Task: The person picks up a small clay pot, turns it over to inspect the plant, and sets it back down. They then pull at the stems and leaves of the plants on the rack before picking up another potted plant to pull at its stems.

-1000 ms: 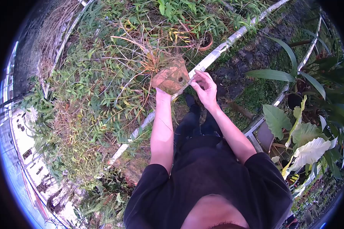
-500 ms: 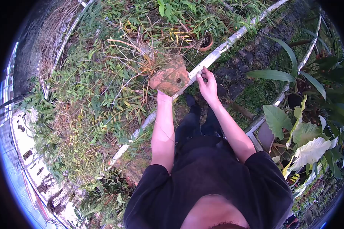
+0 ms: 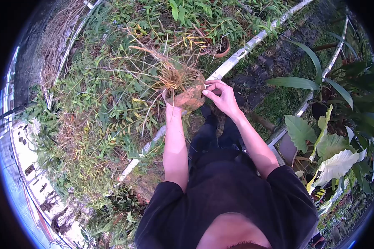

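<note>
Sunlit garden greenery (image 3: 95,108) spreads across the ground before me, crossed on a slant by a long pale rail (image 3: 232,61). My right hand (image 3: 222,97) has its thumb and index finger brought up to the near side of a clay pot (image 3: 190,100); the tips are close to each other at its edge, and I cannot tell whether they pinch anything there. My left hand (image 3: 173,108) is closed around the pot's other side and bears it up, though most of those fingers are hidden behind the clay.

The pot sits tilted between my 2 hands, its reddish wall stained and rough. A tangle of dry roots and stems (image 3: 173,79) bursts from it, pointing away from me, with thin strands trailing down past my left wrist.

Seen from above, the pot overlaps the line of the rail. Beyond it, a second pot (image 3: 224,48) lies partly covered among leaves, near the rail. Below my forearms are my dark trousers (image 3: 205,135) and black shirt (image 3: 228,182). Well off to my right grow long strap leaves (image 3: 295,83), a broad green leaf (image 3: 300,132) and a pale, whitish leaf (image 3: 336,167).
</note>
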`<move>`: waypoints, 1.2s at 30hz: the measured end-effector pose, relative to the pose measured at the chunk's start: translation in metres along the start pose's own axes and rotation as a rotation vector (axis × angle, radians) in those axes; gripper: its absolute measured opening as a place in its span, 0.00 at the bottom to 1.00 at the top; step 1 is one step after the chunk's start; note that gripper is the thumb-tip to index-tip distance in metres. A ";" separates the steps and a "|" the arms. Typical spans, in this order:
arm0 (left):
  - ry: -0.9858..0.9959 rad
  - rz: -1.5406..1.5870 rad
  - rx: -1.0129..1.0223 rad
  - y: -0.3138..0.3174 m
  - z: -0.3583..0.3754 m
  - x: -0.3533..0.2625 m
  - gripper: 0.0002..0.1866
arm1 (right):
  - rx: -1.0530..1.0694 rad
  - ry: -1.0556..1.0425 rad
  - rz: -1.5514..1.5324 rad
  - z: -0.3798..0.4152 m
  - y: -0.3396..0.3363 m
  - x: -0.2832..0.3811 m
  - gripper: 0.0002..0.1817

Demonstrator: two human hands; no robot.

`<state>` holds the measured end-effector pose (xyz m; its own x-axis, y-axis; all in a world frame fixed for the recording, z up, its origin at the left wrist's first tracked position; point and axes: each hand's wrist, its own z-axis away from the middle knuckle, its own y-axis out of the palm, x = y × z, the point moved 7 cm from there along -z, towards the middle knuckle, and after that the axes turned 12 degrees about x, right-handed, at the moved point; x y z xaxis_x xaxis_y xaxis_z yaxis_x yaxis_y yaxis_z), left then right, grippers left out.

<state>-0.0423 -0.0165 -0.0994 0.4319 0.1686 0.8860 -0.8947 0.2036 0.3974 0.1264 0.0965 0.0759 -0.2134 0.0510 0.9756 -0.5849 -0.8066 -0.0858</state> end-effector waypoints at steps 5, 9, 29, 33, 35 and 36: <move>0.620 -1.503 -0.083 0.036 0.021 0.060 0.20 | 0.084 0.246 -0.771 0.006 0.018 -0.049 0.33; 0.781 -1.802 0.072 0.013 0.020 0.025 0.27 | 0.172 0.249 -1.164 0.005 0.020 -0.058 0.42; 0.493 -2.149 0.187 0.008 0.033 0.123 0.45 | 0.138 0.283 -1.116 0.010 -0.009 -0.128 0.43; 0.559 -2.055 0.285 0.017 0.030 0.127 0.48 | 0.105 0.362 -1.129 0.008 -0.009 -0.133 0.34; 0.617 -2.278 0.264 0.026 0.030 0.127 0.49 | 0.103 0.373 -1.204 0.008 -0.008 -0.135 0.31; 0.647 -2.389 0.250 0.028 0.030 0.125 0.49 | 0.104 0.380 -1.242 0.007 -0.005 -0.132 0.30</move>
<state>-0.0172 -0.0187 0.0299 0.1829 0.0796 -0.9799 0.9181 0.3427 0.1992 0.1629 0.0903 -0.0510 0.2066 0.9398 0.2720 -0.4911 -0.1409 0.8597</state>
